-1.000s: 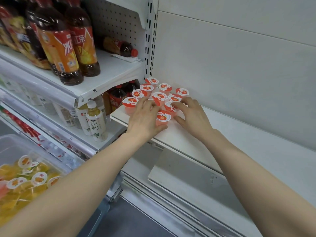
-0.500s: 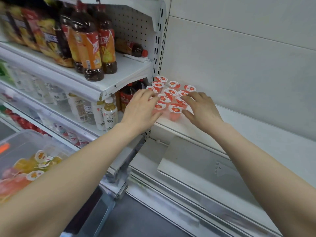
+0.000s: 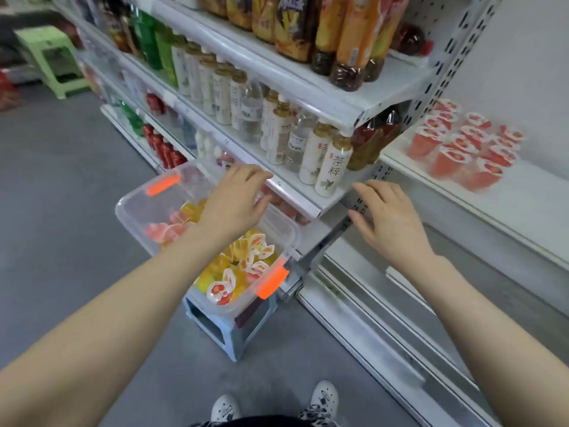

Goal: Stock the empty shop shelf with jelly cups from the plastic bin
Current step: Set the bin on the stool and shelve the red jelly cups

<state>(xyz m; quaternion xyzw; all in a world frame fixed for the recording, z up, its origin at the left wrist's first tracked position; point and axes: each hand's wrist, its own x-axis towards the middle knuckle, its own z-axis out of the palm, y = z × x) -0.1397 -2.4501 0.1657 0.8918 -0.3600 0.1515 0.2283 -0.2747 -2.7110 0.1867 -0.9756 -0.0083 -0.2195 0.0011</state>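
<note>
While a cluster of red jelly cups (image 3: 465, 149) stands at the end of the white shelf (image 3: 529, 208) nearest the upright, we judge the stocking as begun but far from finished. The board to the right of the cluster lies bare as far as the view shows. The plastic bin (image 3: 138, 192), set on a small blue stool (image 3: 228, 331) on the floor, holds a loose heap of yellow and red cups (image 3: 243, 266). Our left hand (image 3: 237, 201) hovers above the bin, fingers loosely spread and holding nothing. Our right hand (image 3: 388, 220) hangs between bin and shelf, likewise slack and empty. We judge the next step to be another pick from the bin. Bottled drinks (image 3: 308, 143) fill the neighbouring shelves.
</note>
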